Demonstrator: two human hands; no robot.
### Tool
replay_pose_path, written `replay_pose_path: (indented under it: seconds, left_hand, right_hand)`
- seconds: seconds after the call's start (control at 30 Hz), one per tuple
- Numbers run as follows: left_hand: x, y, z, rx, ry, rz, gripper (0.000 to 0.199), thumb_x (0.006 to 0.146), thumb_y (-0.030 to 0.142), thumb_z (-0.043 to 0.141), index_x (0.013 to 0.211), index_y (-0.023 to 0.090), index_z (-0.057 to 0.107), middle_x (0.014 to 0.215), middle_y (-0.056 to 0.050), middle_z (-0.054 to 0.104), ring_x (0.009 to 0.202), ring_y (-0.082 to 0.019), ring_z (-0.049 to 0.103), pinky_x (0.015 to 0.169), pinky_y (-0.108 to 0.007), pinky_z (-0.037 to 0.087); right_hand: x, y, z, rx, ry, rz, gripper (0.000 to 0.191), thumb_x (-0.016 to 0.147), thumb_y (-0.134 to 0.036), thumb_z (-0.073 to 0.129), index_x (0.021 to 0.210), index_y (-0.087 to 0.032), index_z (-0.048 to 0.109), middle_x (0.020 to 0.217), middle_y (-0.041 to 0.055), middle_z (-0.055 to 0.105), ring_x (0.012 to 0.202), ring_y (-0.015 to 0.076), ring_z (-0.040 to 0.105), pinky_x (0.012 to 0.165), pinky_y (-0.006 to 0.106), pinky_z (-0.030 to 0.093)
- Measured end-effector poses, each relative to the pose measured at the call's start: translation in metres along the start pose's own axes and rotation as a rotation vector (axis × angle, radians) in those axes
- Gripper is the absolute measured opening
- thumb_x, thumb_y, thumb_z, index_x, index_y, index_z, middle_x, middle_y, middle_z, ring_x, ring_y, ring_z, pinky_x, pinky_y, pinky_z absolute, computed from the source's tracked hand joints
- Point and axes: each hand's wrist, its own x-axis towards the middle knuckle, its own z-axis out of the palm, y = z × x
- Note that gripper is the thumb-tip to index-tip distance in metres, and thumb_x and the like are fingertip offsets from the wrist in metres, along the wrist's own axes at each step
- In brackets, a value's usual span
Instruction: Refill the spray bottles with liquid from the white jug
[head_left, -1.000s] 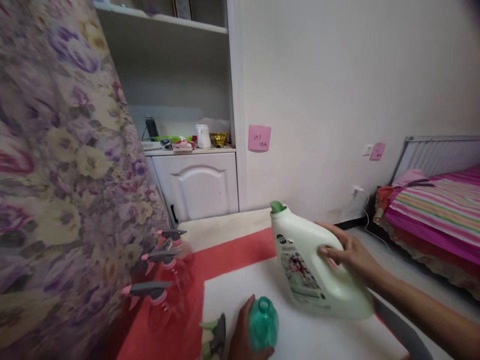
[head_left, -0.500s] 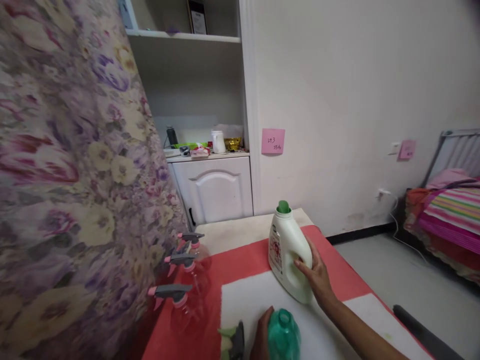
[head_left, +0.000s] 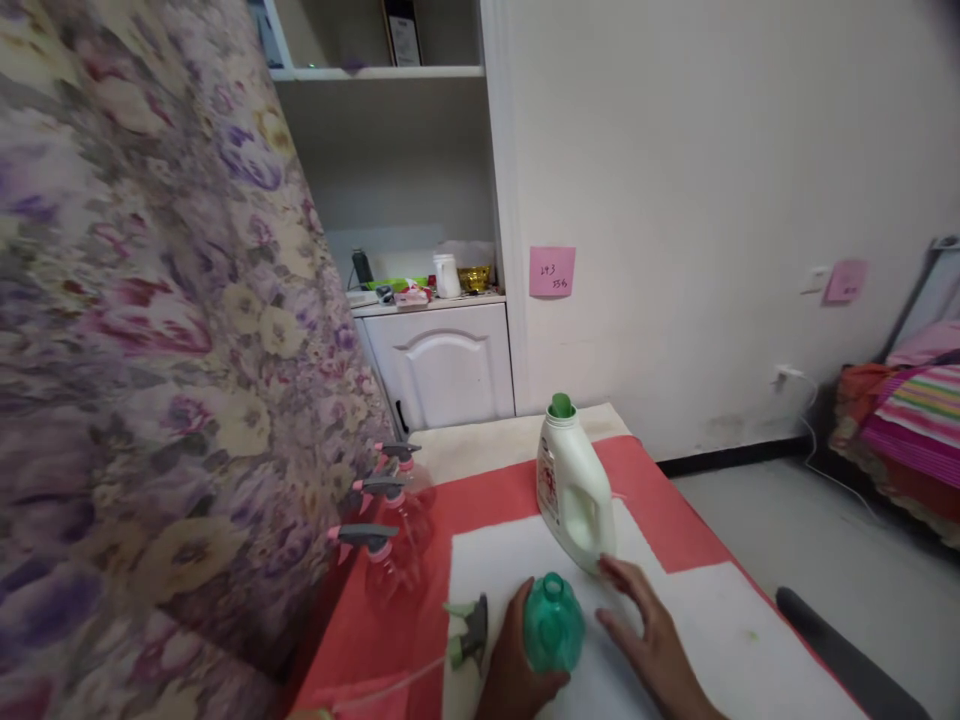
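Observation:
My left hand is wrapped round a green see-through spray bottle body, whose neck has no top on it. To its right, my right hand has its thumb and fingers apart and holds nothing. Just beyond those fingers stands a pale green detergent jug, upright, with a green spout in its open mouth. A green and dark grey spray head lies on the white sheet left of my left hand.
Several clear spray bottles with pink and grey heads stand along the table's left side. A floral curtain hangs close on the left. Behind the table are a white cabinet and a wall. The floor lies beyond the right edge.
My right hand has let go of the jug's handle and drawn back toward the green bottle. The jug now stands by itself. My left hand still holds the bottle.

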Motion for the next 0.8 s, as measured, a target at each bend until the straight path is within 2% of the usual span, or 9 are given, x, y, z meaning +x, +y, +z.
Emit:
replay_pose_path:
  seconds: [0.1, 0.23, 0.43, 0.57, 0.8]
  left_hand:
    - [-0.002, 0.004, 0.0, -0.032, 0.02, 0.024, 0.097, 0.05, 0.009, 0.068, 0.141, 0.02, 0.036, 0.146, -0.013, 0.048, 0.134, -0.031, 0.044, 0.112, -0.04, 0.037]
    - [-0.003, 0.007, 0.0, -0.073, 0.028, 0.078, 0.095, 0.052, 0.019, 0.075, 0.139, 0.019, 0.038, 0.143, -0.013, 0.051, 0.131, -0.031, 0.048, 0.111, -0.039, 0.039]
    - [-0.014, 0.012, 0.013, -0.168, 0.02, 0.138, 0.094, 0.058, 0.026, 0.081, 0.14, 0.02, 0.037, 0.143, -0.012, 0.051, 0.131, -0.031, 0.048, 0.11, -0.041, 0.039]
    - [-0.022, 0.016, 0.025, -0.174, 0.008, 0.113, 0.094, 0.057, 0.029, 0.084, 0.139, 0.022, 0.04, 0.14, -0.011, 0.053, 0.129, -0.033, 0.049, 0.108, -0.043, 0.041]
    - [-0.028, 0.011, 0.03, -0.153, 0.048, 0.101, 0.092, 0.058, 0.024, 0.082, 0.139, 0.02, 0.04, 0.144, -0.012, 0.051, 0.132, -0.03, 0.047, 0.113, -0.043, 0.036]
  right_hand:
    - [-0.014, 0.012, 0.021, 0.095, -0.164, 0.031, 0.069, 0.067, -0.028, 0.075, 0.132, -0.027, 0.053, 0.134, 0.009, 0.059, 0.123, 0.0318, 0.056, 0.101, 0.045, 0.047]
    - [-0.01, 0.015, 0.037, 0.176, -0.209, 0.017, 0.074, 0.061, -0.032, 0.078, 0.131, -0.025, 0.056, 0.133, 0.0102, 0.06, 0.123, 0.034, 0.055, 0.102, 0.047, 0.045]
    - [-0.016, 0.008, 0.022, 0.132, -0.192, -0.022, 0.071, 0.062, -0.031, 0.077, 0.13, -0.027, 0.056, 0.132, 0.0088, 0.06, 0.121, 0.0336, 0.055, 0.101, 0.046, 0.046]
    - [-0.028, 0.016, 0.011, 0.129, -0.184, -0.053, 0.07, 0.064, -0.032, 0.076, 0.13, -0.027, 0.056, 0.129, 0.008, 0.061, 0.118, 0.0331, 0.057, 0.097, 0.045, 0.048]
    - [-0.038, 0.033, 0.013, 0.14, -0.197, -0.061, 0.074, 0.066, -0.031, 0.076, 0.135, -0.026, 0.049, 0.134, 0.0097, 0.058, 0.125, 0.0333, 0.053, 0.104, 0.046, 0.045]
